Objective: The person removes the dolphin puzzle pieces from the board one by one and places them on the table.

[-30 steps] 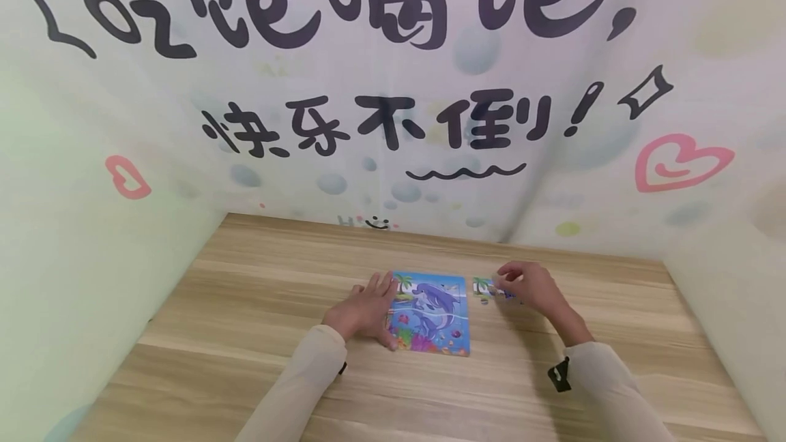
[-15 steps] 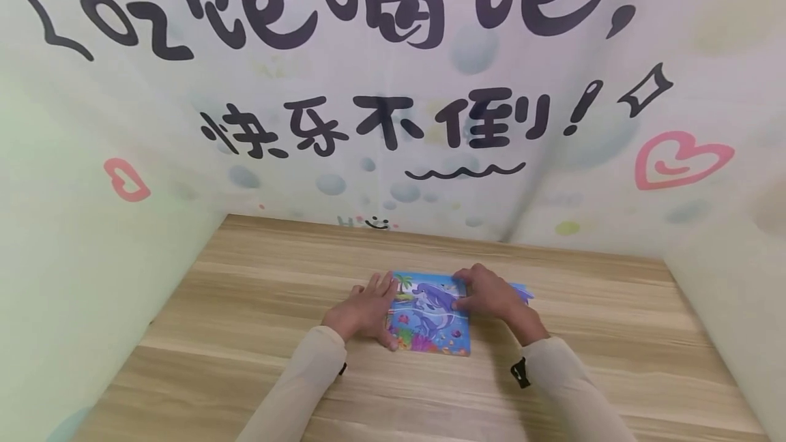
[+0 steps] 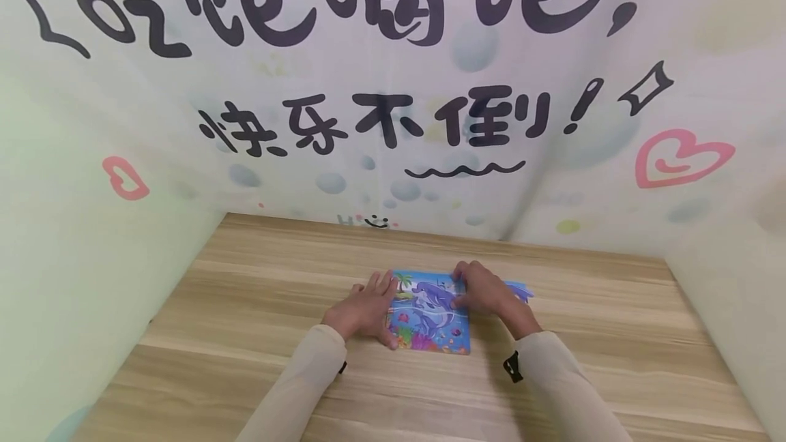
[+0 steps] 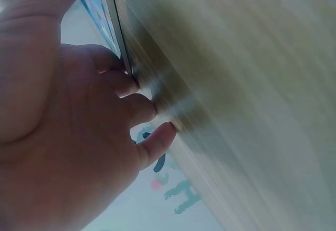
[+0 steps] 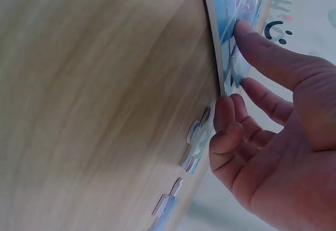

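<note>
A dolphin jigsaw puzzle board (image 3: 426,329) lies flat on the wooden table. My left hand (image 3: 361,309) rests along its left edge, fingers spread and touching the board's side. Over the board's upper right corner, my right hand (image 3: 489,292) pinches a puzzle piece (image 5: 233,58) between thumb and index finger, against the board's surface. The hand mostly covers this piece in the head view. The other right fingers curl loosely beside the board's edge. Past the right hand, loose puzzle pieces (image 3: 520,290) lie on the table, partly hidden by it.
In the right wrist view, more loose pieces (image 5: 195,149) lie flat near the curled fingers. The wooden table (image 3: 245,333) meets a printed white back wall (image 3: 344,183) behind the board, with plain walls on both sides.
My right hand has moved left from the loose pieces to the board's upper right corner and stays there, shifting only slightly. My left hand keeps its place on the left edge.
</note>
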### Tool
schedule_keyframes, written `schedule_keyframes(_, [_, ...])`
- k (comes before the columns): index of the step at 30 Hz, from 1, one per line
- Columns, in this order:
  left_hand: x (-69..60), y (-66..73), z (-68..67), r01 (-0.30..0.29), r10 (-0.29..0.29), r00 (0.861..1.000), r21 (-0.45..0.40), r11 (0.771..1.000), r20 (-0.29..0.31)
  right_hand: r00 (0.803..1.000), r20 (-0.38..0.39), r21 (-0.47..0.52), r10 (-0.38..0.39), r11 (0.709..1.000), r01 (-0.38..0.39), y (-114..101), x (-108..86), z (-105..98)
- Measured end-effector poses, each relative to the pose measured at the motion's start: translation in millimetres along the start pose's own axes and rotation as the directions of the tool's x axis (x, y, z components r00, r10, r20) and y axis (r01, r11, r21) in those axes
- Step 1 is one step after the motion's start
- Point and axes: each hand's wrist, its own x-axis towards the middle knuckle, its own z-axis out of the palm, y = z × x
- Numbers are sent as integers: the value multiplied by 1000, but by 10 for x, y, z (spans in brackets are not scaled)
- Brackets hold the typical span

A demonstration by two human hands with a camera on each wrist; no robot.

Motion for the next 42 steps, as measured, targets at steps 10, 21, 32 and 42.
schedule_keyframes(10, [11,-2,-6,6,-6,1000,3,1000,-4,997,-53,83,52,995,-48,10,-1,29])
schedule_keyframes(21, [5,4,-7,1,0,1000,-2,1000,3,990,-121,320,76,947,-34,114,10,20])
schedule_keyframes(32, [-15,9,-7,3,-3,1000,8,1000,0,989,-90,446,114,893,-63,332,-95,-142])
schedule_keyframes(42, [-13,0,-11,5,-4,1000,9,1000,-8,977,-96,468,191,875,-125,607,-231,-260])
